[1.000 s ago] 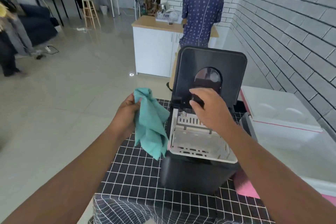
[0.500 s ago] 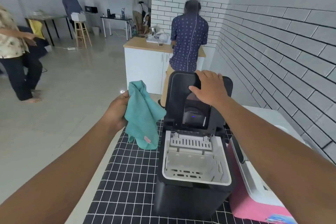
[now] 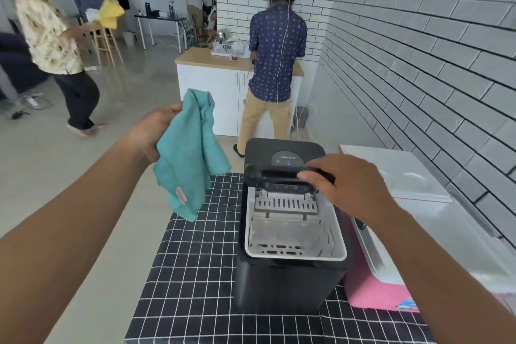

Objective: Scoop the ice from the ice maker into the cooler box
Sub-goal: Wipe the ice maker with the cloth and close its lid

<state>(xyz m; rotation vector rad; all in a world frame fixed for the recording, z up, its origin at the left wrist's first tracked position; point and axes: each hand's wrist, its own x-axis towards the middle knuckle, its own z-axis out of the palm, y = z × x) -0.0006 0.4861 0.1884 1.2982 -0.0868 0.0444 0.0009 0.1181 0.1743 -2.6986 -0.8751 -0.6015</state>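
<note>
Ice maker (image 3: 290, 234) stood on checked cloth (image 3: 190, 274), white basket (image 3: 296, 234) showing no ice; cooler box (image 3: 391, 234) touched its right side. Your right hand (image 3: 346, 187) gripped half-lowered lid (image 3: 287, 173); left hand (image 3: 156, 131) clutched teal towel (image 3: 190, 153). Risk: lid dropping on fingers, dangling towel snagging.

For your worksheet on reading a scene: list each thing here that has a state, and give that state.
ice maker: lid partly lowered, basket shows no ice
cooler box: lid raised
teal cloth: hanging, gripped
left hand: gripping cloth
right hand: holding ice maker's lid
</note>
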